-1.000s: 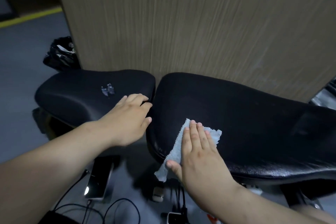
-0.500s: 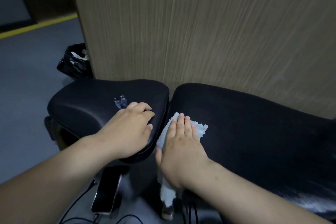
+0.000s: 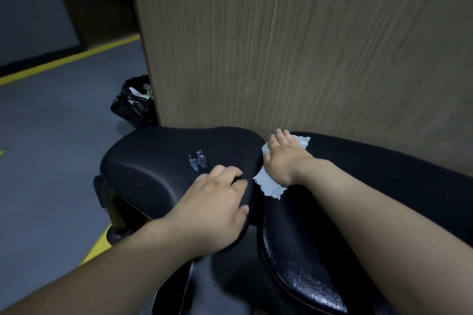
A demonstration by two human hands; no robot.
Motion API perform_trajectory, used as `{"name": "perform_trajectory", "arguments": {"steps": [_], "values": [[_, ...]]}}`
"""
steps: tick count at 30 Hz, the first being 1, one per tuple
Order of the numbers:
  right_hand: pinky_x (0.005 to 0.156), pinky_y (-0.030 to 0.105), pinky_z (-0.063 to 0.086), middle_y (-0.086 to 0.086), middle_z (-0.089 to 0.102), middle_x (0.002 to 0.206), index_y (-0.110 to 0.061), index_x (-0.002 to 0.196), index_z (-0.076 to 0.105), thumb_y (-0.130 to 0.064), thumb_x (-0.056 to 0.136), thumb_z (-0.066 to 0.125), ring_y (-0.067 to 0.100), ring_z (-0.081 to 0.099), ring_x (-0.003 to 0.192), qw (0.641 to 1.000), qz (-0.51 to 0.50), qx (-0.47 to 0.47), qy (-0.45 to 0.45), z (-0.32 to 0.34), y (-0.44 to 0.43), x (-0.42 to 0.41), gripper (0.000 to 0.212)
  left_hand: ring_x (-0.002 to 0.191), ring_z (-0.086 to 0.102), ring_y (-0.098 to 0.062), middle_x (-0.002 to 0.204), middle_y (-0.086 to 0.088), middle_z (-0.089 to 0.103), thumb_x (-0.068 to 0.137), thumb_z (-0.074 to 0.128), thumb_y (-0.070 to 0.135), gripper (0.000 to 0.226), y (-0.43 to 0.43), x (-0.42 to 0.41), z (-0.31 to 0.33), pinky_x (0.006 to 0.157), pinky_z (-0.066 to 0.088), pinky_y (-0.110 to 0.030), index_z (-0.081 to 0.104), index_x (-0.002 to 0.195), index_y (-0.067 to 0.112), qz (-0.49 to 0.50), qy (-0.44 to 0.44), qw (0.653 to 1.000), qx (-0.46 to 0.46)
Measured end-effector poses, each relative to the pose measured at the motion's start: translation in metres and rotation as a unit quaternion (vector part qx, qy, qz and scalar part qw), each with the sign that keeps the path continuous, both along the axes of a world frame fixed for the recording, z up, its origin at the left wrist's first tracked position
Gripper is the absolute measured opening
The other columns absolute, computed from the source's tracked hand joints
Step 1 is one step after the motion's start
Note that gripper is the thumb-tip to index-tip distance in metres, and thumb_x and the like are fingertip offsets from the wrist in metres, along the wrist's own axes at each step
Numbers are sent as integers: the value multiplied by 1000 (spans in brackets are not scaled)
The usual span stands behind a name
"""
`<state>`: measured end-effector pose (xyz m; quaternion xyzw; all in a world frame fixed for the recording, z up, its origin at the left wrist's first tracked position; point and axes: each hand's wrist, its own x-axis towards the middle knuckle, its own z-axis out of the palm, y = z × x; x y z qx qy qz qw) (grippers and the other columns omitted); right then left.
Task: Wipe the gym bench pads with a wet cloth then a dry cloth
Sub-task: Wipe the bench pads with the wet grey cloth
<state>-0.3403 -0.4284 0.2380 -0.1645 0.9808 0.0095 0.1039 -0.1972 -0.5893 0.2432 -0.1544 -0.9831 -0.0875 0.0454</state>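
Brown wood wall (image 3: 281, 46) is standing behind two black pads. The left hand (image 3: 217, 207) is gripping the end of the small pad (image 3: 158, 161), fingers bent. The right hand (image 3: 284, 158) is lying flat, fingers straight, pressing a pale blue cloth (image 3: 268, 184) onto the long pad (image 3: 384, 186), right beside the gap. A black bag (image 3: 133, 107) is sitting on the grey floor (image 3: 51, 148).

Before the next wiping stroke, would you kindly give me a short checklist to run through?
1. The cloth lies flat under the right hand on the right pad: ok.
2. The left hand grips the left pad's end: ok.
3. The cloth is wet enough: cannot tell.
4. The left pad is free of its pale mark: not ok.
5. The right pad is bare ahead of the cloth: ok.
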Motion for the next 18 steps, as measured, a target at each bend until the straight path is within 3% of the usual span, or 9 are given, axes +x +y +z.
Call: {"name": "perform_trajectory", "arguments": {"steps": [8, 13, 18], "values": [[122, 35, -6, 13, -13, 163, -3, 155, -4, -37, 105, 13, 24, -13, 151, 999, 51, -3, 6, 0, 13, 29, 62, 138, 26, -11, 152, 7, 32, 100, 42, 43, 50, -6, 3, -3, 113, 27, -29, 46, 143, 19, -18, 12, 1000, 18], [117, 23, -10, 5, -8, 164, -8, 156, 0, -36, 106, 15, 13, -10, 150, 995, 88, -38, 27, 1, 36, 76, 59, 120, 46, -7, 129, 13, 55, 98, 49, 37, 40, -29, -3, 4, 103, 40, -29, 55, 136, 24, -30, 19, 996, 80], [112, 12, -8, -6, 0, 164, -17, 157, 6, -38, 105, 17, -3, -8, 145, 990, 109, -85, 33, 6, 46, 111, 57, 109, 54, -13, 112, 10, 64, 91, 48, 37, 34, -76, -8, 3, 95, 47, -36, 68, 115, 22, 54, 62, 989, 124]]}}
